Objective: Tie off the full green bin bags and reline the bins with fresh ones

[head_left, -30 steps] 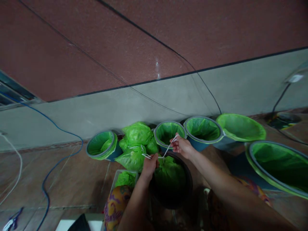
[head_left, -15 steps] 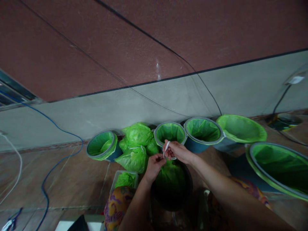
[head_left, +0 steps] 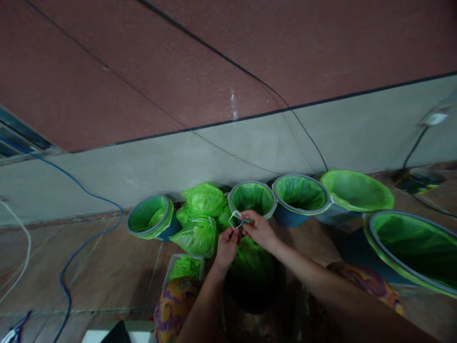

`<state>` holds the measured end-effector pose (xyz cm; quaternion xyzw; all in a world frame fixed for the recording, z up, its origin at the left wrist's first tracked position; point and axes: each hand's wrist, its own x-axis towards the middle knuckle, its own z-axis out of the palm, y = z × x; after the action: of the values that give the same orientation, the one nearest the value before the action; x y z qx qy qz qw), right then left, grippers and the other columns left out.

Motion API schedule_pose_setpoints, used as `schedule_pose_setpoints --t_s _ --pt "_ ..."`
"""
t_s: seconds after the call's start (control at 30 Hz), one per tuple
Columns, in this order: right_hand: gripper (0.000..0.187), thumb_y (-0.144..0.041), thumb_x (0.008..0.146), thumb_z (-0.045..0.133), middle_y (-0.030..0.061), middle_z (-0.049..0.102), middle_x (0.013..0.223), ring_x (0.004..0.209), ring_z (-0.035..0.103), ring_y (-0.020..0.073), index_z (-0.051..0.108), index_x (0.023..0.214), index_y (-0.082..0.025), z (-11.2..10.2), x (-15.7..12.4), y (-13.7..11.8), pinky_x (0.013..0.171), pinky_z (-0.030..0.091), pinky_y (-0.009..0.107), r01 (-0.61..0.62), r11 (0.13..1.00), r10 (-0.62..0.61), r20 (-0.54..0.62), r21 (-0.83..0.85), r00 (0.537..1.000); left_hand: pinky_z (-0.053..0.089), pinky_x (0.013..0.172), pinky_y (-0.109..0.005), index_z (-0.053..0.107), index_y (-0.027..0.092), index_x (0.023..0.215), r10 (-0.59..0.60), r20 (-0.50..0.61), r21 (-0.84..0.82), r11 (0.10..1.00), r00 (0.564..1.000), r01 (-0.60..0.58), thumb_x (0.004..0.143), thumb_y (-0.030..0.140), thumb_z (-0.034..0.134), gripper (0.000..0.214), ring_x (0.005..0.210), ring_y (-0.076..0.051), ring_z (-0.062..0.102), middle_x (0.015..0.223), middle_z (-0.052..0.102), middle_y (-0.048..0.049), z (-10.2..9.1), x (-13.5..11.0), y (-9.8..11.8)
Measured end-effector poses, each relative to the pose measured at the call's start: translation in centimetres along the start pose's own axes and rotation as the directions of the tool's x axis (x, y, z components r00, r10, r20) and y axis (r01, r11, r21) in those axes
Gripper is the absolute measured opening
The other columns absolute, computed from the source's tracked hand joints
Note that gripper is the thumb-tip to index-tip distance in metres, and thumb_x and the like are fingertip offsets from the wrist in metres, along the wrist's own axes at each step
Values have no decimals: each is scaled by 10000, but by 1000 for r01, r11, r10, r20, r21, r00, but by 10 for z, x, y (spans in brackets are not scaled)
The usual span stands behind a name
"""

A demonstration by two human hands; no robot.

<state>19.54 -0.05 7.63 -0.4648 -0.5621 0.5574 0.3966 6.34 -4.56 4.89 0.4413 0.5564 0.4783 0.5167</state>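
A green plastic garbage bag [head_left: 253,262] is gathered at its neck, standing in a dark round bin [head_left: 246,305] between my knees. Above the neck a white drawstring [head_left: 233,214] forms a small angular loop. My left hand [head_left: 227,247] pinches the string low, close by the gathered plastic. My right hand [head_left: 260,232] grips the same string from the other side, its fingertips near those of the left. The fingers partly hide the neck of the bag and where the string crosses.
Tied green bags [head_left: 200,236] lie ahead to the left, above a clear tub [head_left: 171,271] of green plastic. Lined bins stand along the wall, one at left [head_left: 171,224], one at centre [head_left: 232,190], several rightward. A blue cable [head_left: 71,281] crosses the floor.
The white string has opened into a wider loop to the left above the bag's neck. My right hand has shifted slightly left and down, with its fingers turned toward the left hand.
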Motion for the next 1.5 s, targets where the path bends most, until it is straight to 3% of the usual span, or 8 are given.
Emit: schedule_pose_setpoints --t_s 0.13,0.27,0.47,0.7,0.87,1.03,1.27,1.5 --pt "165 -208 712 546 -2 636 769 507 554 103 560 875 -189 -12 8 -1 466 423 217 94 994 -104 -253 -52 962 336 509 -221 606 171 753 7 -62 12 1000 998 -6 791 538 560 373 485 -79 434 536 490 55 -1 -1 -2" --pt "318 -130 688 532 39 682 936 561 586 113 596 995 -185 -8 4 6 488 444 223 -29 987 33 18 -161 999 336 506 -218 609 169 797 35 -27 2 999 999 -35 814 487 548 324 493 -80 429 549 498 52 -3 0 -6" --pt "393 -70 710 498 41 683 1010 883 625 163 624 1065 -183 5 0 24 754 485 264 138 969 -66 325 -205 943 334 491 -208 646 162 886 42 37 15 999 998 -42 810 438 568 296 501 -76 420 594 523 45 -3 0 -2" --pt "271 -121 736 532 -12 626 673 584 573 132 623 990 -147 7 6 35 563 446 242 -1 999 13 362 -35 932 291 427 -200 682 161 856 13 -40 79 997 999 -9 809 448 563 315 414 -61 363 496 495 58 -2 -6 7" --pt "329 -84 737 530 -26 617 639 587 575 128 601 1052 -148 7 3 32 592 434 235 75 971 -3 299 -228 954 297 381 -196 651 161 736 -43 -141 83 995 989 55 798 424 557 286 369 -61 393 473 505 53 0 -3 2" --pt "423 -41 769 481 23 667 800 739 613 154 563 1166 -159 10 -7 18 722 448 265 295 810 -159 296 -506 942 307 363 -189 622 154 678 -202 -251 -66 979 947 192 739 381 608 236 344 -51 400 492 539 39 -3 0 -4" --pt "259 -74 849 413 85 648 916 877 602 179 653 911 -150 13 -16 14 823 440 282 409 602 -188 376 -686 907 300 374 -187 601 157 664 -297 -249 -144 953 922 268 712 349 612 198 344 -50 408 490 536 38 -6 2 -3" --pt "198 -110 818 461 83 649 877 839 600 186 653 833 -152 8 -7 17 785 451 304 170 762 26 291 -625 956 390 472 -208 583 168 908 -227 -212 -99 973 951 210 620 201 606 291 468 -89 508 586 623 31 -9 2 -2"
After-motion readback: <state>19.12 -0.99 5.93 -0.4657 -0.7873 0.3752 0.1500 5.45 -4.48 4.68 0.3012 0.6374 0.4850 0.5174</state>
